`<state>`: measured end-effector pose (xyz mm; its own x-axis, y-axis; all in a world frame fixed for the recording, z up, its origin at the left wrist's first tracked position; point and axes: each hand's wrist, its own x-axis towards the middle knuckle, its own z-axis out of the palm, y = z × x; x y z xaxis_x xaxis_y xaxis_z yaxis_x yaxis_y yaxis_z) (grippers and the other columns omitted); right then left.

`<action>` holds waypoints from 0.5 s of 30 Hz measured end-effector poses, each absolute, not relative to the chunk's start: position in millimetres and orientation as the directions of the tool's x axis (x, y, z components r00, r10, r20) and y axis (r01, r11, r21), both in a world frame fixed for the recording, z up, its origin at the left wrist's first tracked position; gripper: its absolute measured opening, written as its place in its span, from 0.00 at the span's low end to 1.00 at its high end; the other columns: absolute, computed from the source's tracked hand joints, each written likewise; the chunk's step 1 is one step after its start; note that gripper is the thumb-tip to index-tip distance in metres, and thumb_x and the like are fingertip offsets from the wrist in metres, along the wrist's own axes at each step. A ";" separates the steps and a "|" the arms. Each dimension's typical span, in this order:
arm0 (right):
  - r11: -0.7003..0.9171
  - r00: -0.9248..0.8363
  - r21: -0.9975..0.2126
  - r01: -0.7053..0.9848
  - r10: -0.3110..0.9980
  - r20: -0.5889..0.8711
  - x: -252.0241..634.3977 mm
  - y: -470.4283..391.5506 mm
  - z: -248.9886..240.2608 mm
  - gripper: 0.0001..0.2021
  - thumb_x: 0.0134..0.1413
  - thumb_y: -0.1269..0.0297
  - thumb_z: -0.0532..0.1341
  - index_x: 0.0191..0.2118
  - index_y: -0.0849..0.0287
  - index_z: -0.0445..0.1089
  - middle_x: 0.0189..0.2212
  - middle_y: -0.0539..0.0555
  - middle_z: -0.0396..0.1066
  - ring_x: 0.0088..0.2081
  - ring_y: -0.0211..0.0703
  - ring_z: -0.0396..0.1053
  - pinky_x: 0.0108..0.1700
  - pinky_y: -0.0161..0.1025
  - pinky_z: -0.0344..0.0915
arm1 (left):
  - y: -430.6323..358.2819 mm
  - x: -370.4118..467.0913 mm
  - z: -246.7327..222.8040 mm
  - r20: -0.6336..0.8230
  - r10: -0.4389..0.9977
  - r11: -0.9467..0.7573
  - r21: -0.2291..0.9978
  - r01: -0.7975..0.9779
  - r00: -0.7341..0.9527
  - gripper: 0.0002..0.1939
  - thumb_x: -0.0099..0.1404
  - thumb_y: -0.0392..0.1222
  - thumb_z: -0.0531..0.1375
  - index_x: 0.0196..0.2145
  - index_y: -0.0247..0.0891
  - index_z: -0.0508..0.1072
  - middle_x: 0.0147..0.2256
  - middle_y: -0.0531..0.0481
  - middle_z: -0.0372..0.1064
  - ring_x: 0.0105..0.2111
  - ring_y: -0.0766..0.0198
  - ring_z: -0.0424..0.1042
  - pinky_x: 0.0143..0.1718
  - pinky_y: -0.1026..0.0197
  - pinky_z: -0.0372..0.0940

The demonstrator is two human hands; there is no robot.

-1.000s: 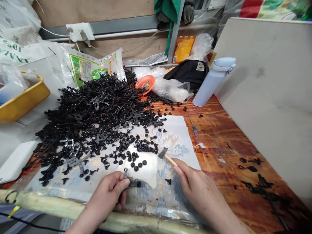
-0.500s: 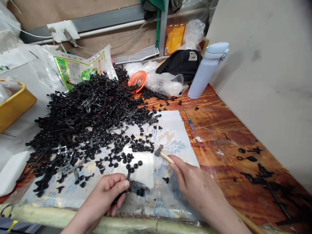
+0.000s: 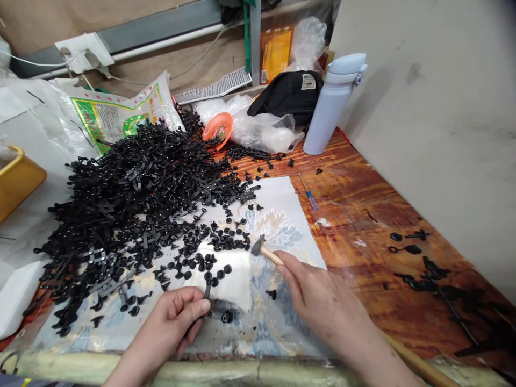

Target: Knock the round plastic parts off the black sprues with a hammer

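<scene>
My left hand (image 3: 177, 317), low and left of centre, pinches a black plastic strip (image 3: 215, 310) with a round end pointing right. My right hand (image 3: 310, 290) is wrapped round the wooden handle of a small hammer (image 3: 258, 245); the grey head is raised over the patterned cloth (image 3: 282, 215), to the right of a white pad (image 3: 237, 279). Small round black parts (image 3: 220, 274) lie on the pad. A single black piece (image 3: 272, 294) sits between the hands. Behind my left hand spreads a large heap of black plastic parts (image 3: 141, 177).
A blue bottle (image 3: 332, 107), a black pouch (image 3: 286, 99) and an orange dish (image 3: 218, 130) stand at the back. A screwdriver (image 3: 309, 194) lies right of the cloth. Black parts (image 3: 427, 279) lie far right, a yellow bin (image 3: 20, 183) far left.
The whole view has shifted, so the scene sits slightly further left and up. Both hands keep their grips, and the hammer is held at about the same place.
</scene>
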<state>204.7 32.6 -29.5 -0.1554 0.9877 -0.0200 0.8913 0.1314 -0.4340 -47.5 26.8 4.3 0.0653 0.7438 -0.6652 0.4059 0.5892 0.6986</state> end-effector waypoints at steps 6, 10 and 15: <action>0.206 -0.200 -0.461 0.863 0.978 0.062 201.3 24.9 -18.6 0.20 0.65 0.61 0.44 0.59 0.51 0.62 0.30 0.55 0.76 0.26 0.50 0.75 0.26 0.43 0.67 | 33.4 -49.3 3.4 -0.693 0.717 0.584 0.660 0.472 0.082 0.21 0.57 0.56 0.58 0.17 0.41 0.58 0.10 0.62 0.53 0.09 0.75 0.45 0.12 0.69 0.41; 0.381 -0.403 -0.618 0.687 0.909 0.112 185.6 20.6 -0.8 0.21 0.65 0.63 0.45 0.61 0.50 0.58 0.36 0.56 0.76 0.29 0.46 0.74 0.32 0.43 0.70 | 34.5 -50.6 1.9 -0.682 0.723 0.565 0.676 0.473 0.113 0.21 0.56 0.57 0.57 0.16 0.41 0.58 0.10 0.61 0.53 0.09 0.75 0.45 0.12 0.68 0.39; 0.481 -0.520 -0.604 0.635 0.845 0.127 171.4 27.4 12.4 0.22 0.64 0.67 0.45 0.61 0.53 0.61 0.31 0.56 0.75 0.27 0.46 0.73 0.30 0.43 0.70 | 37.3 -49.0 7.7 -0.699 0.700 0.580 0.674 0.458 0.143 0.18 0.55 0.53 0.58 0.16 0.42 0.58 0.10 0.62 0.53 0.09 0.74 0.45 0.12 0.67 0.39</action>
